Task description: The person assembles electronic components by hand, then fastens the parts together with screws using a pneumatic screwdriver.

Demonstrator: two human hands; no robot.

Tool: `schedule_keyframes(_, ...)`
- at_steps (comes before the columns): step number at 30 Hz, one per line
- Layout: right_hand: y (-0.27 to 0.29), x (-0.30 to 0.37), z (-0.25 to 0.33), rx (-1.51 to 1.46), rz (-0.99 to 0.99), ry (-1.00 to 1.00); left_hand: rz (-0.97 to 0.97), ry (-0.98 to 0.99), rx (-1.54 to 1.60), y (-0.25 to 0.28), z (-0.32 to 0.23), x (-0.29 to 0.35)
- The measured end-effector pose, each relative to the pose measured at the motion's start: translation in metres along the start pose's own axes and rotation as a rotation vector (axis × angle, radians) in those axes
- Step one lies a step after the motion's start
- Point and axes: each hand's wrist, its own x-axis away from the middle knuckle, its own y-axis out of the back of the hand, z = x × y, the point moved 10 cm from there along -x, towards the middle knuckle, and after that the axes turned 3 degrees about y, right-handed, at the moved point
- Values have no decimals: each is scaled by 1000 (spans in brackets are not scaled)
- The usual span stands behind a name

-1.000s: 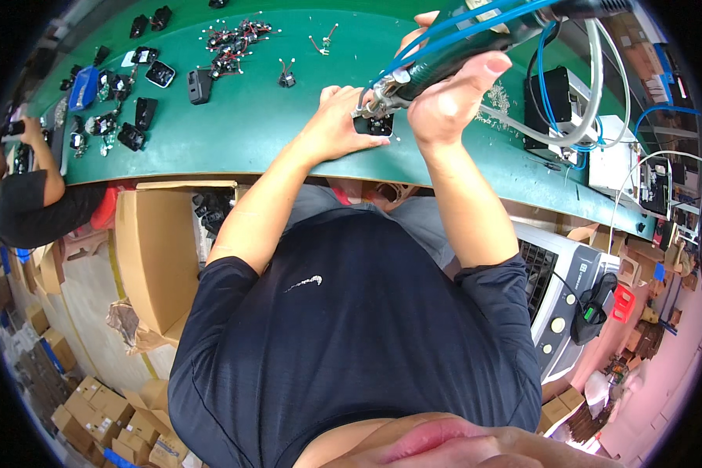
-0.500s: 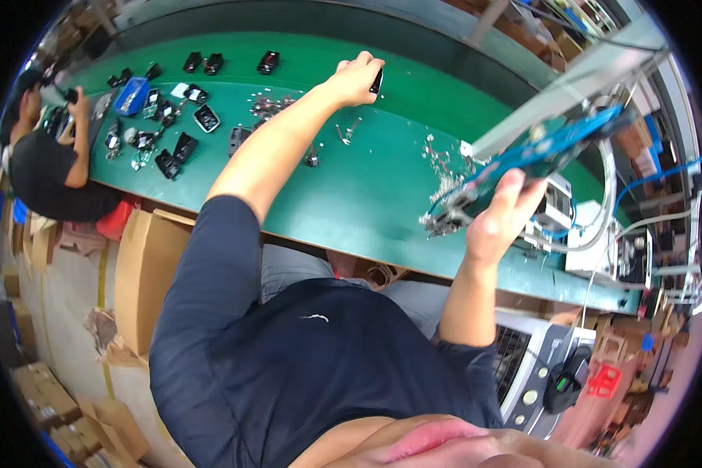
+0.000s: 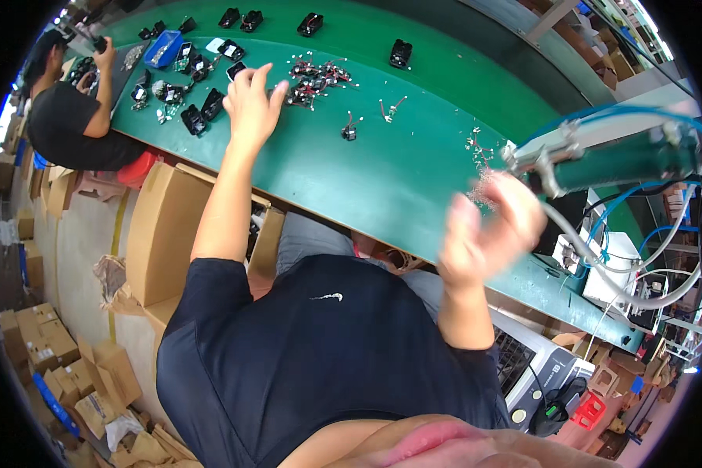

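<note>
Right hand (image 3: 487, 234) motion-blurred, grip unreadable; small wired parts (image 3: 316, 74) too tiny to identify.

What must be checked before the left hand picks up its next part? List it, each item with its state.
1. Left hand open, fingers spread, holding nothing: ok.
2. Black housings lying close beside the left hand: ok.
3. Wired parts in a loose pile just beyond its fingertips: ok.
4. Green table bare between the two hands: ok.
5. Right hand blurred; whether it grips anything: cannot tell.
6. Green tool on its hoses next to the right hand; whether they touch: cannot tell.
</note>
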Motion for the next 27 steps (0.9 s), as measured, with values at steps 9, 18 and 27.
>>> schedule_keyframes(9, -233, 97, -91, 24, 601, -468, 148, 149, 27, -26, 40, 44)
schedule_keyframes(18, -251, 111, -97, -19, 664, -479, 73, 417, 883, 11, 66, 83)
schedule_keyframes(27, -173, 137, -96, -212, 621, -662, 546, 744, 1839, 4, -17, 152)
